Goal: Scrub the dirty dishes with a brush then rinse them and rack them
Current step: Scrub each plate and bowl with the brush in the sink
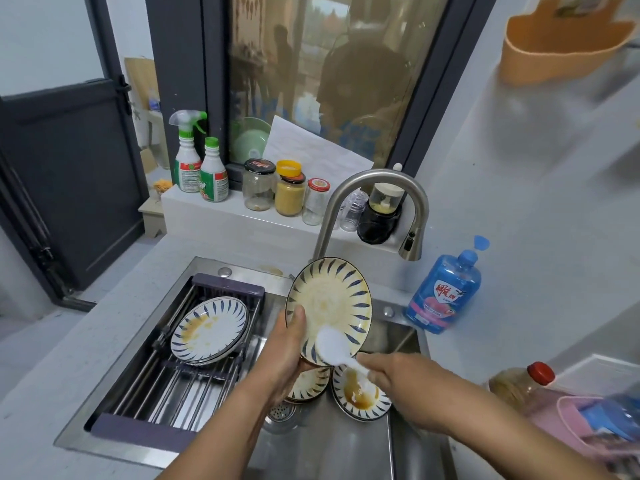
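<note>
My left hand (289, 344) grips the lower rim of a soiled plate (332, 299) with a blue leaf pattern, holding it tilted upright over the sink (346, 441). My right hand (391, 375) holds a white brush (332, 344) by its handle, with the head pressed on the plate's lower right face. Two more dirty plates lie in the sink below, one (360, 396) with brown sauce, one (310, 384) partly hidden by my left hand. A stack of stained plates (209, 329) rests on the rack (180, 372) across the sink's left half.
The curved faucet (374, 202) arches over the sink, with no water visible. A blue soap bottle (443, 296) stands on the right. Jars (291, 192) and spray bottles (197, 161) line the back ledge. An oil bottle (519, 382) and a pink container (588, 427) sit near right.
</note>
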### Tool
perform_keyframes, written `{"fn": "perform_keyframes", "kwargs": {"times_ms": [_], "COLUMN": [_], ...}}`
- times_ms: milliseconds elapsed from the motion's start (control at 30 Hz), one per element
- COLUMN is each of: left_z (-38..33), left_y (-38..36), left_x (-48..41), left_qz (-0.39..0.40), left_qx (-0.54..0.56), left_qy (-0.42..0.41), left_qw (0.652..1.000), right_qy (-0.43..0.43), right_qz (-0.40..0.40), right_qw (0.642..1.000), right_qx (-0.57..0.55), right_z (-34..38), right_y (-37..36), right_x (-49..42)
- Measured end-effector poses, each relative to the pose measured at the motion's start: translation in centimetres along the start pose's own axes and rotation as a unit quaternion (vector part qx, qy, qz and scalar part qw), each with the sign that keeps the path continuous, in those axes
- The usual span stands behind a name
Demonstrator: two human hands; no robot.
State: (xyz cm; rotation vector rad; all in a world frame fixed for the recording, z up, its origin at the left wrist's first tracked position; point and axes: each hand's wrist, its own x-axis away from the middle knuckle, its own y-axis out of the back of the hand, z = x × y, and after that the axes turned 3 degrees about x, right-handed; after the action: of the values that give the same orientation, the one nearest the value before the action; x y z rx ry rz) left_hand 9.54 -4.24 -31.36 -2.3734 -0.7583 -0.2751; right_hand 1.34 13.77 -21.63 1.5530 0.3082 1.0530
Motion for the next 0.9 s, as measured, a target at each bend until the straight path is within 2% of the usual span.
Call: {"fn": "perform_keyframes", "kwargs": {"times_ms": [100, 200, 367, 467, 567, 667, 733, 767, 833, 867, 900], "left_z": [-0.1, -1.0, -1.6, -1.3, -1.0, -1.4, -1.6, -1.5, -1.8, -2.3, -2.8], "left_y": [0.3, 0.7, 0.7, 0.0, -0.5, 0.1, 0.3, 0.2, 0.0, -0.2, -0.6], "left_x": [-0.3, -0.2, 0.8, 1.1, 1.2, 0.8, 0.5, 0.3, 0.0, 0.1, 0.2], "left_qz": [-0.029, -0.028, -0.009, 0.032, 0.047, 0.041, 0.01, -0.028, -0.16, -0.177, -0.15], "left_qx": [-0.023, 0.039, 0.151, 0.184, 0.179, 0.117, -0.014, -0.084, -0.187, -0.198, -0.178], "left_qy": [-0.024, -0.012, 0.049, 0.086, 0.111, 0.105, 0.063, 0.031, -0.072, -0.108, -0.114], "left_qw": [0.999, 0.999, 0.987, 0.979, 0.976, 0.987, 0.998, 0.996, 0.966, 0.958, 0.966], "right_qy": [0.011, -0.014, -0.095, -0.109, -0.097, -0.098, -0.098, -0.096, -0.071, -0.046, -0.018], "right_qz": [0.016, -0.051, -0.227, -0.229, -0.189, -0.192, -0.234, -0.263, -0.314, -0.333, -0.349], "right_qw": [0.995, 0.984, 0.894, 0.831, 0.798, 0.803, 0.817, 0.831, 0.873, 0.893, 0.908], "right_qx": [-0.098, -0.167, -0.375, -0.494, -0.565, -0.555, -0.518, -0.48, -0.366, -0.3, -0.232], "right_z": [-0.1, -1.3, -1.9, -1.1, -0.7, -0.7, -0.5, -0.5, -0.5, -0.6, -0.8], "right_y": [-0.8, -1.1, -0.1, 0.6, 1.3, 1.7, 1.7, 1.6, 1.3, 1.0, 0.6], "right_x": [-0.8, -0.5, -1.6, -2.9, -3.8, -4.3, -4.5, -4.5, -4.5, -4.4, -4.5]}}
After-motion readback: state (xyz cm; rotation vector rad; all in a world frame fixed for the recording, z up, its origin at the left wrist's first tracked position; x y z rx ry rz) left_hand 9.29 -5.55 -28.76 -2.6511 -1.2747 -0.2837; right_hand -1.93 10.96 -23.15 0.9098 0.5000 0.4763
